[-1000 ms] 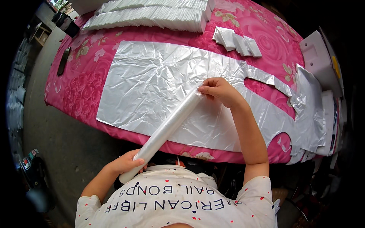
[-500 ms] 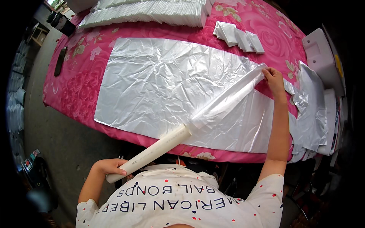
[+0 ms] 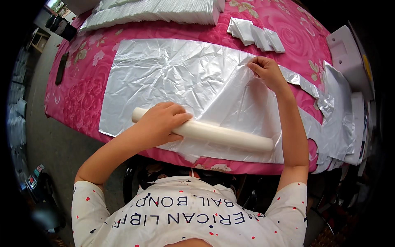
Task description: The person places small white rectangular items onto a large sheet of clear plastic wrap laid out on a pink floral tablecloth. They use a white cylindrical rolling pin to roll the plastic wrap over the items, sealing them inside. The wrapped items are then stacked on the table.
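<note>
A silvery-white plastic sheet [image 3: 144, 78] lies spread and wrinkled in front of me. Across its near part rests a long off-white pipe [image 3: 230, 137], tilted slightly down to the right. My left hand [image 3: 163, 119] is closed round the pipe near its left end. With fingertips pinched together, my right hand [image 3: 265, 71] grips the film at the sheet's upper right, and a lifted fold slopes down from there toward the pipe. Whether thin film covers the pipe's right part, I cannot tell.
A pink floral cloth [image 3: 82, 99] covers the table. At the back stand a long row of folded white packets [image 3: 152, 18] and a few loose packets [image 3: 255, 35]. To the right are more plastic sheets [image 3: 337, 119] and a white foam box [image 3: 347, 49]; a dark phone-like object [image 3: 61, 68] lies left.
The pipe has swung from a steep slant near my body to lying across the sheet. My left hand moved up and right with it; my right hand moved left, still pinching film.
</note>
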`<state>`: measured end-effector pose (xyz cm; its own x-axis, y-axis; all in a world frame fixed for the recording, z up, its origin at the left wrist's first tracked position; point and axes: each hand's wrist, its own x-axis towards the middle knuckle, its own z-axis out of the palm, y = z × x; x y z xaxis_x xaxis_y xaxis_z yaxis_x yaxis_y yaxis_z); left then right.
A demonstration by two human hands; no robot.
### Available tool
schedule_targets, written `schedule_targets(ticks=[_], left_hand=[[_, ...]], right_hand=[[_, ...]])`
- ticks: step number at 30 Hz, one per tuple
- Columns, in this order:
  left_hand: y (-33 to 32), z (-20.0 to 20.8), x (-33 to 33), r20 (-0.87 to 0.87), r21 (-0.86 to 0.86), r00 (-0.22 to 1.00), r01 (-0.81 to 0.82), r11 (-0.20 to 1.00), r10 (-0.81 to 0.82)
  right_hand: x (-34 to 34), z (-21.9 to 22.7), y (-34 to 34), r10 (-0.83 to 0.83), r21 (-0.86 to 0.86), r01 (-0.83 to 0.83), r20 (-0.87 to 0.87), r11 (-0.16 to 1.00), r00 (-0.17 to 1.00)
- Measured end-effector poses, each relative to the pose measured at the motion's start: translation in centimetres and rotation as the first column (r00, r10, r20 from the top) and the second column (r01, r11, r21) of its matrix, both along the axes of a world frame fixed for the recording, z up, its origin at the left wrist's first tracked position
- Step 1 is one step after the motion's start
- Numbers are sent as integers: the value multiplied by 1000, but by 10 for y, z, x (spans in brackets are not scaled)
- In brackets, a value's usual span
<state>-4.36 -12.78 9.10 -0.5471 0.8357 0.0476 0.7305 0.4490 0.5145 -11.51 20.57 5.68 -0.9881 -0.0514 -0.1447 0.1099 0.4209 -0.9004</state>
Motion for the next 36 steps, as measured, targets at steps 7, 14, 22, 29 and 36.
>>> schedule_targets(ticks=[7,14,22,29,36], left_hand=[[16,-45,24,-89,50,857,514,857,-508],[13,-56,42,-28,-71,859,509,858,-512],[29,-65,102,-270,-245,905,266,932,-330],[29,-70,114,-234,-249,924,244,937,-303],[27,-74,111,-352,-179,887,251,951,-300]], right_hand=[[-17,-2,-9,52,115,-65,109,991,993],[-13,-4,-13,-61,118,62,-7,991,998],[138,21,-85,415,514,-221,-301,829,858],[128,6,-77,376,616,-37,-431,787,820],[35,-3,-24,272,640,113,-471,760,839]])
